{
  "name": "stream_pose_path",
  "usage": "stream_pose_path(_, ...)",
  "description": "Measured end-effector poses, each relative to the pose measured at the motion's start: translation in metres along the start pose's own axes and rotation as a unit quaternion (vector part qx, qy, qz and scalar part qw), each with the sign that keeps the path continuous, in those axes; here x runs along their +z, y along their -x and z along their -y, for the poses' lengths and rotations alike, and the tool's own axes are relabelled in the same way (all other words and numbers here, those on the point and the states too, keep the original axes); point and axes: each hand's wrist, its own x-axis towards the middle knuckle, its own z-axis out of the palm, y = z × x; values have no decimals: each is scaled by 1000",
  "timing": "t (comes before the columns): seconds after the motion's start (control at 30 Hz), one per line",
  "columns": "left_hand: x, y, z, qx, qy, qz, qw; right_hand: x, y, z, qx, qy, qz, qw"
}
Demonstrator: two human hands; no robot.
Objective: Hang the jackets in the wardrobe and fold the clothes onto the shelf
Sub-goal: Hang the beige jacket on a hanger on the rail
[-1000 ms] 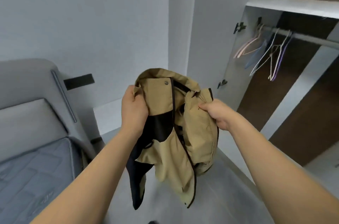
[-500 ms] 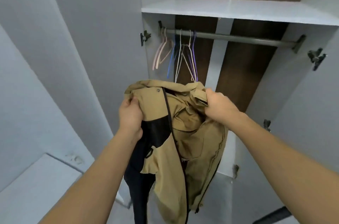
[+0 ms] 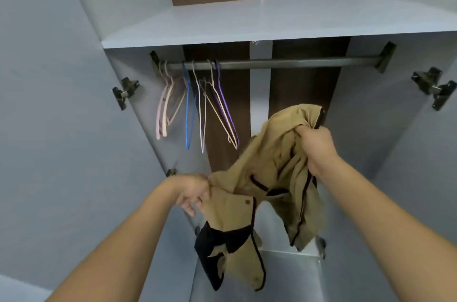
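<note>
A tan jacket with black trim and lining hangs bunched in front of the open wardrobe. My right hand grips a bunch of its fabric up high, near the collar. My left hand is lower and to the left, its fingers curled at the jacket's edge near a snap button. Several thin hangers in pink, blue, white and purple hang at the left end of the dark rail. The white shelf lies above the rail.
Both wardrobe doors stand open, with a left door and a right door on dark hinges. The rail is bare to the right of the hangers. A lower white panel shows beneath the jacket.
The view has closed in on the wardrobe. My right hand has lifted the jacket up and right, while my left hand has dropped and slid to its edge.
</note>
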Motion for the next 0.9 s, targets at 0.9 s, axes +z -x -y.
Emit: stream_pose_path(0.9,-101,-142,-184,101,-395,-501,763,9,-108,12,-116,245,-115,956)
